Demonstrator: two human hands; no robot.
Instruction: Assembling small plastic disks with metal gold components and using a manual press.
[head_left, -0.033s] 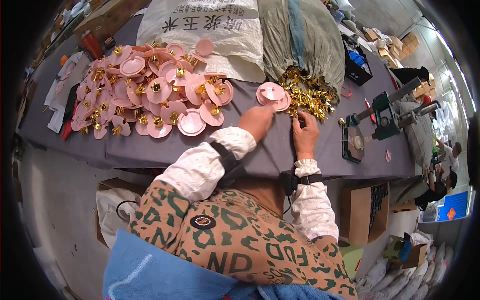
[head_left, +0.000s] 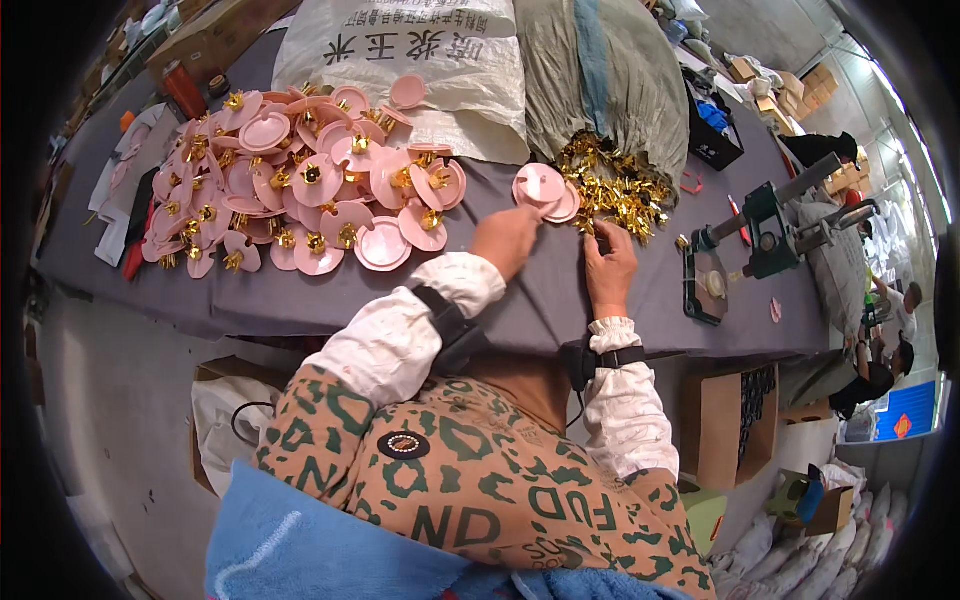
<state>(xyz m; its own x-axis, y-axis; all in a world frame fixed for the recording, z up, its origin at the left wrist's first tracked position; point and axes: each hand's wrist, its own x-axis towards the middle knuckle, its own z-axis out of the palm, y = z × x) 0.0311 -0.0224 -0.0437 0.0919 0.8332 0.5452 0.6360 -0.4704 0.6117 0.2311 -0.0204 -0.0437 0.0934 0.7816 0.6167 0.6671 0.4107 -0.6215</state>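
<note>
The left hand (head_left: 505, 240) rests its fingers on a small stack of round pink plastic discs (head_left: 545, 188) lying on the grey-covered bench (head_left: 560, 300); whether the grip is clamped on the top disc or merely pressing it I cannot tell. The right hand (head_left: 610, 262) has its fingertips pinched together at the near edge of a heap of shiny gold metal flower-shaped pieces (head_left: 615, 190), apparently on one piece, just right of the discs. To do this well, I judge the gold piece should be lifted clear of its tangled neighbours and centred squarely on the steadied disc. The heap spills from the mouth of a grey-green woven sack (head_left: 620, 70); a white woven sack (head_left: 420, 70) lies beside it, contents unseen. Farther left spreads a pile of pink discs with gold centres (head_left: 300, 180).
</note>
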